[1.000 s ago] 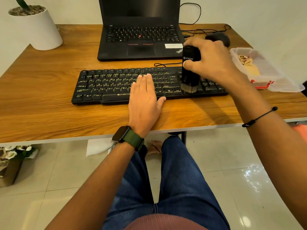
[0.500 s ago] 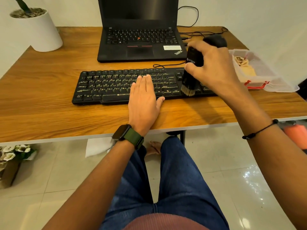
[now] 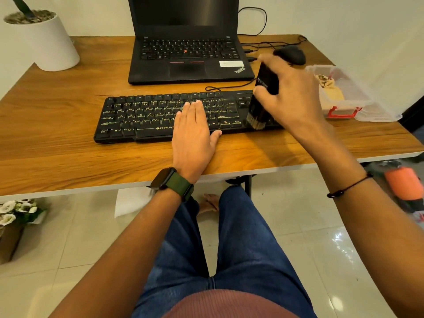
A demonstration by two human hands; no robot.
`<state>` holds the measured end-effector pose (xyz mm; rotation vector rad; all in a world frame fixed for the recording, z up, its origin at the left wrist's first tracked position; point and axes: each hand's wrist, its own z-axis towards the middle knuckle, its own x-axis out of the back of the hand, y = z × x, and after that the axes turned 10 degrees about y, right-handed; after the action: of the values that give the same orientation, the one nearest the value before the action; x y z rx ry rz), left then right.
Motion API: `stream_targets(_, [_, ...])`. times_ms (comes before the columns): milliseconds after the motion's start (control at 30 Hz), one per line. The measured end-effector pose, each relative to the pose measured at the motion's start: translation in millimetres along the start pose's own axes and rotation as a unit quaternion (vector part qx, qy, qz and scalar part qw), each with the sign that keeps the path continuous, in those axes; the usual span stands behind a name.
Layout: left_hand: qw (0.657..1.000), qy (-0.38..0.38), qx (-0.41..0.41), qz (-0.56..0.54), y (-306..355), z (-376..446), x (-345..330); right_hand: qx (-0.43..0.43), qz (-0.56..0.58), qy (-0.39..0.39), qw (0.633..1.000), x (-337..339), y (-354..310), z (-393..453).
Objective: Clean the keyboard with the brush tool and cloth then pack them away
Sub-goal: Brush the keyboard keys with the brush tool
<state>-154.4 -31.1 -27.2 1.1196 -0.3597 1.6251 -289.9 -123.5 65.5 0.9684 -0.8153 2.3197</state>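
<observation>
The black keyboard (image 3: 183,117) lies across the middle of the wooden desk (image 3: 57,125), in front of the laptop (image 3: 188,42). The brush tool (image 3: 260,104) stands bristles-down on its right-hand keys, and over the last second it has crept slightly left along that end, so the brushing looks mid-sweep, with the cloth (image 3: 330,90) untouched in the clear plastic box (image 3: 358,106) at the right. The right hand (image 3: 291,92) wraps the brush's black body, fingers curled tight around it, wrist raised. The left hand (image 3: 195,131) rests flat, fingers straight and together, pinning the keyboard.
</observation>
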Motion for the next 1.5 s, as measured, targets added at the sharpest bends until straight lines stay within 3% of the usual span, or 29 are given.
stream_targets(100, [1.000,0.003,0.000,-0.001,-0.3,0.2,0.0,-0.022,0.003,0.037,0.999,-1.8,-4.3,14.9])
stream_targets(267, [1.000,0.009,-0.005,0.003,-0.1,-0.5,-0.9,0.006,-0.036,-0.011,0.999,-22.2,-11.7,1.0])
stream_targets(433, [1.000,0.011,-0.008,0.002,-0.7,-0.3,-2.6,0.034,-0.045,-0.005,0.998,-12.8,-4.4,-20.7])
stream_targets(600, [1.000,0.011,-0.008,-0.003,-1.2,-0.2,-1.6,0.000,-0.030,0.048,0.998,-3.2,3.2,4.7])
stream_targets(733, [1.000,0.005,-0.007,0.001,0.3,-0.5,-0.6,-0.032,-0.020,0.016,0.999,-15.8,5.0,14.5])
stream_targets(933, [1.000,0.003,-0.006,0.002,0.1,0.0,-0.5,-0.007,-0.035,-0.017,0.999,-7.1,8.2,-3.6])
stream_targets(1133, [1.000,0.002,-0.002,0.002,0.9,-0.5,1.0,-0.044,-0.024,0.039,0.998,-2.4,7.7,18.1])
stream_targets(1500, [1.000,0.005,-0.003,-0.004,0.7,-0.9,1.1,-0.051,-0.024,-0.006,0.998,3.7,14.5,-8.3])
